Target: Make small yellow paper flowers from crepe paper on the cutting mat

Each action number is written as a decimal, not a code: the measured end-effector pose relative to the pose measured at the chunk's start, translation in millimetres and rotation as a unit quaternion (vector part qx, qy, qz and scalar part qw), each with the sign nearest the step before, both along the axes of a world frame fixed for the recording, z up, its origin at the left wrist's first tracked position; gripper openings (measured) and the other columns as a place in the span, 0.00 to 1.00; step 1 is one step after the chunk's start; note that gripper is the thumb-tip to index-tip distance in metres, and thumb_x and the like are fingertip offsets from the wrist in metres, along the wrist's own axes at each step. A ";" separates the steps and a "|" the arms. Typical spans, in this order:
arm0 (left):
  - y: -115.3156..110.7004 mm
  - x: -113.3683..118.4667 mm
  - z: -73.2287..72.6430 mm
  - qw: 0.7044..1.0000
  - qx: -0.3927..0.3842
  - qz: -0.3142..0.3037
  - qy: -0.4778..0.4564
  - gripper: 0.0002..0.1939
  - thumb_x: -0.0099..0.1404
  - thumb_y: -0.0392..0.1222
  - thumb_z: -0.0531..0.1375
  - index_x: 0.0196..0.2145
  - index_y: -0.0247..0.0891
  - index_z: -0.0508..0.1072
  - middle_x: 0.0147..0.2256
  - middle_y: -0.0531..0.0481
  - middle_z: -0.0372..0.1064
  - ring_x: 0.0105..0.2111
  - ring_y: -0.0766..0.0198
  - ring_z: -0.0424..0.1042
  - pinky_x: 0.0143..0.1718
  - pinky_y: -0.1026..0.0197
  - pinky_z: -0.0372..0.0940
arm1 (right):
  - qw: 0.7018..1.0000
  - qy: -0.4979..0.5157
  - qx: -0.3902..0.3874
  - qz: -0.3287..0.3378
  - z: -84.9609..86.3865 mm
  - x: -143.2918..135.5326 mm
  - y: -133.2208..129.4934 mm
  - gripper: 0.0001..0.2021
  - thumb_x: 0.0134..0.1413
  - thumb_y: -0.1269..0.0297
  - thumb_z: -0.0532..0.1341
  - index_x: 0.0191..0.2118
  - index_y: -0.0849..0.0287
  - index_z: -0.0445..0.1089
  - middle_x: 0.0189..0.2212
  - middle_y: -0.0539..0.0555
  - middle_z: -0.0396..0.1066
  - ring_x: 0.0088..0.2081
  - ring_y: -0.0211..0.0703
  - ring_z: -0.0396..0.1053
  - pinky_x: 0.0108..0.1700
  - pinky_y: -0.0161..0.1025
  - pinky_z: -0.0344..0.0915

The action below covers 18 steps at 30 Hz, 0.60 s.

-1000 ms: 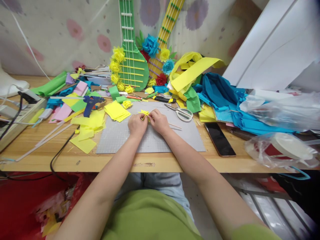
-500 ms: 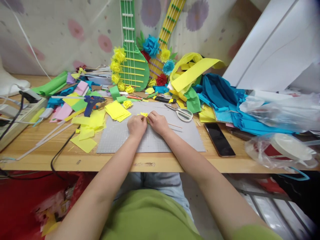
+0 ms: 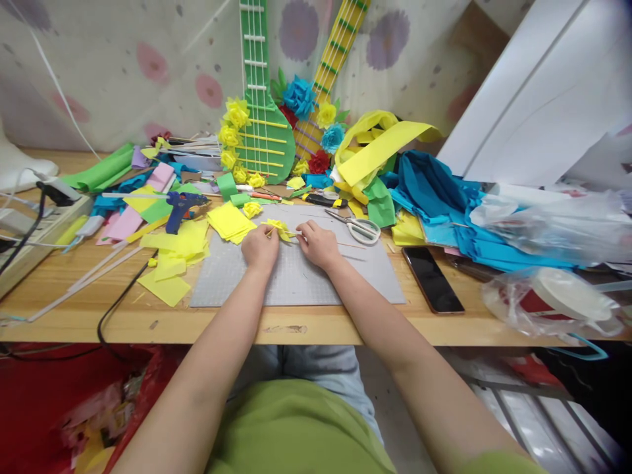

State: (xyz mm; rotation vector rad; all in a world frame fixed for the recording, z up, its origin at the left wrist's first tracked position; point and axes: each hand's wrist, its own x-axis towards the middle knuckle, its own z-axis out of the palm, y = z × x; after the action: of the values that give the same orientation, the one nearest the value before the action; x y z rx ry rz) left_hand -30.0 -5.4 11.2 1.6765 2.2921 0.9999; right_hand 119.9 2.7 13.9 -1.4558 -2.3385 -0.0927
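Over the grey cutting mat (image 3: 306,289), my left hand (image 3: 261,247) is closed on a small yellow paper flower (image 3: 280,228), which shows between my two hands. My right hand (image 3: 317,244) pinches a thin stick (image 3: 353,246) that extends to its right; the stick's left end reaches near the flower. White-handled scissors (image 3: 363,230) lie right of my right hand. Left of my left hand are a stack of yellow paper squares (image 3: 230,222) and a finished yellow flower (image 3: 252,209).
A blue glue gun (image 3: 178,210) and loose yellow paper (image 3: 170,263) lie at the left. Two paper-decorated instruments (image 3: 269,141) lean at the back. Blue paper (image 3: 429,187), a phone (image 3: 434,280) and a bagged cup (image 3: 557,296) are at the right.
My hands have moved slightly apart, my left hand going left. More of the yellow flower now shows between them.
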 end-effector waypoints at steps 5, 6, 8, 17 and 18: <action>7.3 -12.1 -5.4 0.987 0.038 -0.061 -0.144 0.11 0.57 0.43 0.53 0.35 0.40 0.72 0.36 0.50 0.73 0.33 0.63 0.69 0.36 0.62 0.61 | 0.997 0.066 0.020 -0.021 -0.9 10.8 3.8 0.12 0.57 0.59 0.49 0.41 0.58 0.65 0.37 0.54 0.68 0.37 0.39 0.66 0.32 0.34 0.52; 9.3 -13.1 -8.0 0.981 0.040 -0.080 -0.170 0.11 0.57 0.42 0.53 0.36 0.39 0.72 0.37 0.50 0.73 0.33 0.64 0.69 0.36 0.62 0.61 | 0.997 0.073 0.021 -0.021 -0.7 10.8 3.8 0.13 0.56 0.57 0.50 0.40 0.58 0.65 0.35 0.53 0.68 0.36 0.39 0.66 0.32 0.34 0.52; 13.0 -13.8 -13.5 0.971 0.039 -0.114 -0.205 0.12 0.57 0.40 0.52 0.37 0.38 0.71 0.37 0.50 0.73 0.34 0.65 0.70 0.37 0.63 0.62 | 0.996 0.081 0.018 -0.018 -0.5 9.1 3.3 0.15 0.55 0.53 0.51 0.40 0.58 0.66 0.33 0.52 0.69 0.35 0.39 0.66 0.32 0.34 0.52; 15.6 -13.6 -20.2 0.966 0.053 -0.180 -0.178 0.12 0.57 0.39 0.53 0.40 0.38 0.69 0.38 0.49 0.71 0.33 0.64 0.69 0.37 0.61 0.61 | 0.998 0.063 0.002 -0.018 -4.4 1.4 4.4 0.08 0.53 0.63 0.52 0.32 0.56 0.67 0.31 0.49 0.70 0.34 0.37 0.66 0.31 0.34 0.50; 15.0 -13.6 -19.6 0.969 0.060 -0.167 -0.172 0.13 0.57 0.39 0.53 0.40 0.38 0.68 0.38 0.48 0.71 0.33 0.65 0.68 0.37 0.61 0.61 | 0.998 0.063 0.002 -0.021 -4.2 1.3 4.5 0.08 0.53 0.63 0.53 0.32 0.56 0.67 0.31 0.49 0.71 0.34 0.37 0.66 0.31 0.34 0.50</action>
State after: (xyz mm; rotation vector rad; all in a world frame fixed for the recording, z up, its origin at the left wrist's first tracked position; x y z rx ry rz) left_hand -43.6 9.6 -8.4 1.6959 1.6974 1.2507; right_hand 121.1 7.3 9.6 -1.4665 -2.2066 -0.0158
